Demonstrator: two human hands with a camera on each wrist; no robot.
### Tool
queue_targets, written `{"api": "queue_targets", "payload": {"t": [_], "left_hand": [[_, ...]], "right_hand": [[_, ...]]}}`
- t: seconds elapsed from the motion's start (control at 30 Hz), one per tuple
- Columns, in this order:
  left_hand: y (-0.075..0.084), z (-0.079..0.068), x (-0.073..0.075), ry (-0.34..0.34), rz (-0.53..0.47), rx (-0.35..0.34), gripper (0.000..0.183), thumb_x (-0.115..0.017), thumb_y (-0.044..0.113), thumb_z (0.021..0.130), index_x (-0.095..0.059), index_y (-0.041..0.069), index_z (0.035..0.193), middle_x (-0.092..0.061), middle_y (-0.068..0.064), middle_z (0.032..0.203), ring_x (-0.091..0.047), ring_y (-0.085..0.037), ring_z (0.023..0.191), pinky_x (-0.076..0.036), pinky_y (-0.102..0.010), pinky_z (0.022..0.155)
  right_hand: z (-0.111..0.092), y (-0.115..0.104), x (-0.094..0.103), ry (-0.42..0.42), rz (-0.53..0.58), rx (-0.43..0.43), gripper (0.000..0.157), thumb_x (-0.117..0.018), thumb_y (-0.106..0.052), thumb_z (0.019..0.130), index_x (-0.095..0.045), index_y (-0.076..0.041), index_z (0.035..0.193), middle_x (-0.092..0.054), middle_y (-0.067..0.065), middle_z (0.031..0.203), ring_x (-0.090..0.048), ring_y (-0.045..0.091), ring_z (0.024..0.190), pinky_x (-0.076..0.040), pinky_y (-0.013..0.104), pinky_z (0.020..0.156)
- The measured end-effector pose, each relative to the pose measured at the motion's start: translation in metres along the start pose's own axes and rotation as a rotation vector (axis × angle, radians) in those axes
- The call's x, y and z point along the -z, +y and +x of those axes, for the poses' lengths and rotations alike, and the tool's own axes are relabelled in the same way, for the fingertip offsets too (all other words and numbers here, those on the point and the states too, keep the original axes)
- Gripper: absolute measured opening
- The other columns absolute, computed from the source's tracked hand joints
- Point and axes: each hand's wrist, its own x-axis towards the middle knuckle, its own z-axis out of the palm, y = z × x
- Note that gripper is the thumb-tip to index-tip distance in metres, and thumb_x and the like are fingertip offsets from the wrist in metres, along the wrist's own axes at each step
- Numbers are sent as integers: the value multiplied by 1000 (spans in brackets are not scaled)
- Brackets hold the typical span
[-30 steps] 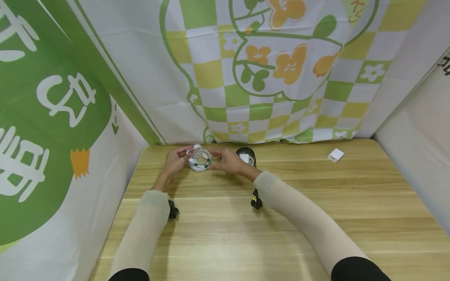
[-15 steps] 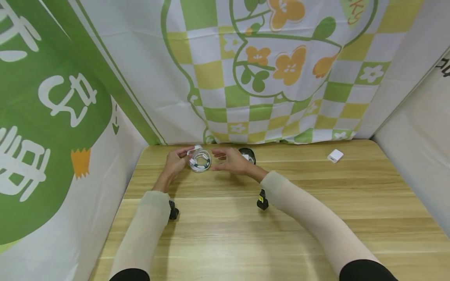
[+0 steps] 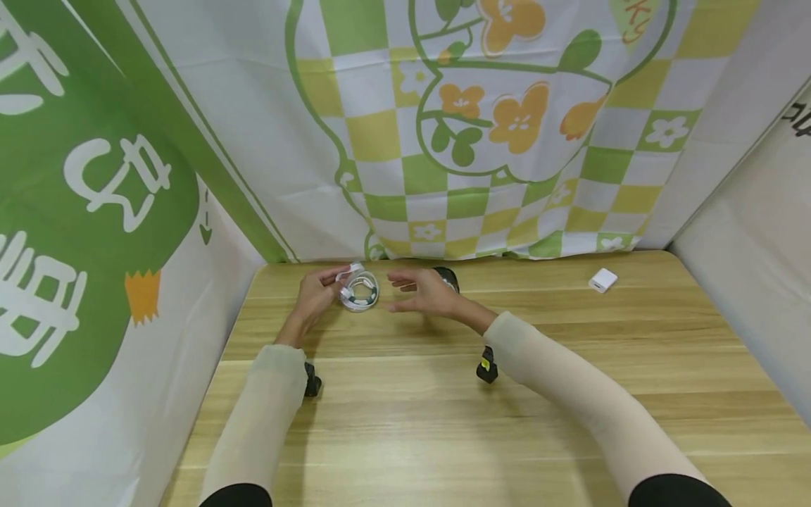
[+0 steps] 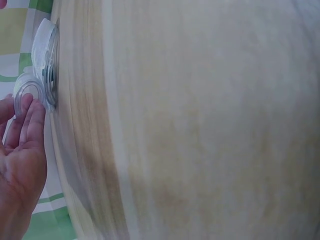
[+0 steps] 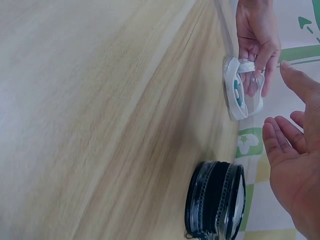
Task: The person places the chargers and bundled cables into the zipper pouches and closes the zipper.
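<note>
A small round clear zip case [image 3: 359, 291] with white trim stands opened at the table's back left, something white and green inside it. My left hand [image 3: 317, 292] pinches its raised lid between thumb and fingers; the left wrist view shows the fingers [image 4: 34, 125] against the clear lid [image 4: 28, 90]. To the right of the case, apart from it, my right hand [image 3: 426, 291] hangs with fingers parted and nothing in them. Beside that hand is a round black zip case [image 5: 216, 200], partly hidden by it in the head view.
A white charger plug [image 3: 602, 280] lies on the wooden table [image 3: 405, 422] at the back right. Printed green, yellow and white cloth [image 3: 431, 204] hangs along the back edge, with more cloth at both sides.
My right hand has drawn away to the right from the clear case, covering more of the black case. My left hand stays at the lid.
</note>
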Motion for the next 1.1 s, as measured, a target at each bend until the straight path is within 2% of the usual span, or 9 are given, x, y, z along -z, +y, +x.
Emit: {"api": "queue_targets", "payload": {"t": [0.27,0.47,0.6,0.73,0.9,1.1], "left_hand": [[-1,-1,-1,16,3,6,39,-61,-7,101,-67,-3,139,-67,-25,136,-65,-36,128,-53,-10,76],[-1,-2,-2,16,-36,5,40,-60,-10,100,-65,-5,139,-66,-28,136,-63,-39,131,-55,-10,83],[1,-1,-2,16,-26,2,40,-60,-9,100,-65,-5,139,-67,-28,135,-63,-39,130,-54,-10,79],[2,0,-2,13,-21,-4,40,-60,-10,100,-65,-5,139,-67,-28,135,-63,-39,130,-53,-9,76],[1,0,-2,9,-26,-5,40,-59,-10,100,-65,-6,139,-66,-28,135,-63,-40,131,-54,-10,80],[3,-1,-1,5,-10,1,40,-60,-9,100,-65,-4,140,-66,-27,136,-63,-39,132,-54,-10,80]], "right_hand": [[-13,-5,11,-14,-40,0,71,-89,-16,87,-57,4,148,-61,24,147,-64,41,131,-54,36,109],[-23,-9,20,-13,-74,26,70,-88,-19,89,-57,3,148,-63,23,145,-65,40,129,-54,36,109],[-28,-9,26,-9,-75,22,69,-88,-18,89,-58,2,148,-63,22,146,-65,37,130,-53,39,111],[-32,-9,32,-12,-54,21,69,-88,-14,88,-57,4,148,-61,25,147,-63,43,131,-52,45,112],[-40,-9,39,-11,-52,44,70,-89,-10,87,-57,7,147,-61,30,145,-62,44,132,-52,48,111],[-54,-11,50,-8,-67,32,72,-90,-11,86,-57,6,148,-60,27,147,-61,43,132,-51,50,111]]}}
